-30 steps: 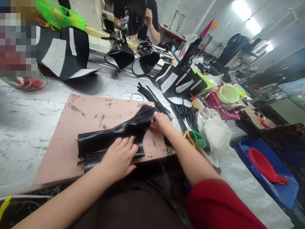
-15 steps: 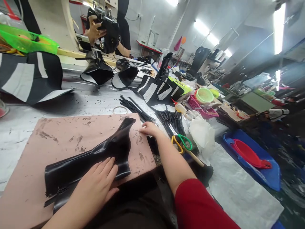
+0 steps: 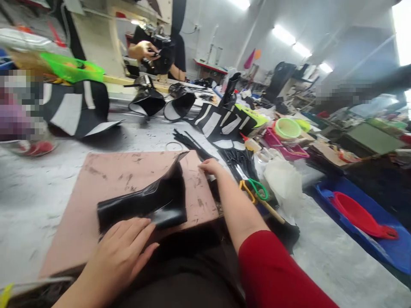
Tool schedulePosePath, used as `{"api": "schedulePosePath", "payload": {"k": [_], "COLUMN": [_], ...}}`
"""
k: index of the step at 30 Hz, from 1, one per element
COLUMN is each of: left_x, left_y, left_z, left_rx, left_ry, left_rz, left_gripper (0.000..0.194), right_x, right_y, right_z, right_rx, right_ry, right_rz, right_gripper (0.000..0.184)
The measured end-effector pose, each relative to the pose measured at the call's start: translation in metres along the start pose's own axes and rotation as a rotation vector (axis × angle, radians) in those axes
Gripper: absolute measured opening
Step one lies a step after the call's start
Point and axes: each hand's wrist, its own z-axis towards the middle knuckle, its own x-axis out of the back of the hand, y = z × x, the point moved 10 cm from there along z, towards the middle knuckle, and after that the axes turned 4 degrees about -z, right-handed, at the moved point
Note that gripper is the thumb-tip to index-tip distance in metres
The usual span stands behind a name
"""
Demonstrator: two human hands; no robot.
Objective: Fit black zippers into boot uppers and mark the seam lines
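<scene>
A black leather boot upper (image 3: 144,196) lies on its side on a pinkish board (image 3: 105,171) in front of me. My left hand (image 3: 128,239) rests on its lower edge, palm down, fingers stretched out and thumb apart. My right hand (image 3: 210,166) is at the board's right edge with its fingers bent together; what they hold, if anything, is hidden. Black strips (image 3: 233,160) lie just beyond that hand. Scissors (image 3: 253,188) with green and yellow handles rest beside my right forearm.
Black pieces with white patches (image 3: 75,109) and two black boot uppers (image 3: 147,100) stand behind the board. A green tray (image 3: 72,68) is at the back left. Another person's hand (image 3: 144,50) is at a sewing machine. A blue tub (image 3: 369,226) stands at the right.
My view has turned left, so the board and table things appear farther right. My left hand has shifted toward the near edge of the boot upper. My right hand stays by the board's edge.
</scene>
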Motion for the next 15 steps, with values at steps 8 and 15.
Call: {"api": "schedulePosePath", "payload": {"k": [8, 15], "left_x": [0.000, -0.028], "left_y": [-0.012, -0.014], "left_z": [-0.047, -0.048], "left_rx": [0.218, 0.211], "left_ry": [-0.184, -0.303], "left_rz": [0.113, 0.033], "left_gripper": [0.038, 0.047], "right_x": [0.041, -0.115], "right_y": [-0.066, -0.126], "right_z": [-0.112, -0.182], "right_rx": [0.366, 0.499], "right_ry": [0.445, -0.398], "right_rz": [0.584, 0.348], "right_gripper": [0.018, 0.022]}}
